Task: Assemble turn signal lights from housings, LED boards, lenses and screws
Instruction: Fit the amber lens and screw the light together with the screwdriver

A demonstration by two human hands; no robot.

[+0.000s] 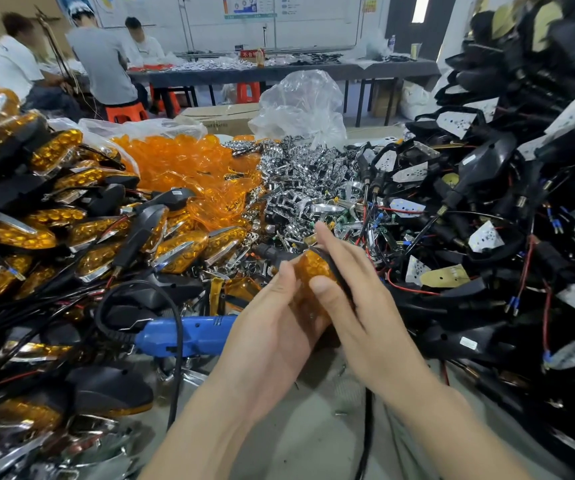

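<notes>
Head view: near the middle of the workbench (293, 441), both hands hold one turn signal light (314, 266) above the clutter. The left hand (275, 323) cups it from below, fingers curled round its amber lens. The right hand (362, 292) pinches it, thumb on the lens and fingers over the black back. A blue electric screwdriver (189, 336) lies just left of the hands. Finished lights (19, 233) crowd the left edge, loose amber lenses (182, 161) and chrome reflectors (300, 174) the far side, and black housings (487, 164) the right.

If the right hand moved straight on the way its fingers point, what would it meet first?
Probably the heap of shiny chrome plastic reflectors beyond the amber turn signal light that the right hand holds; depth is unclear.
</notes>
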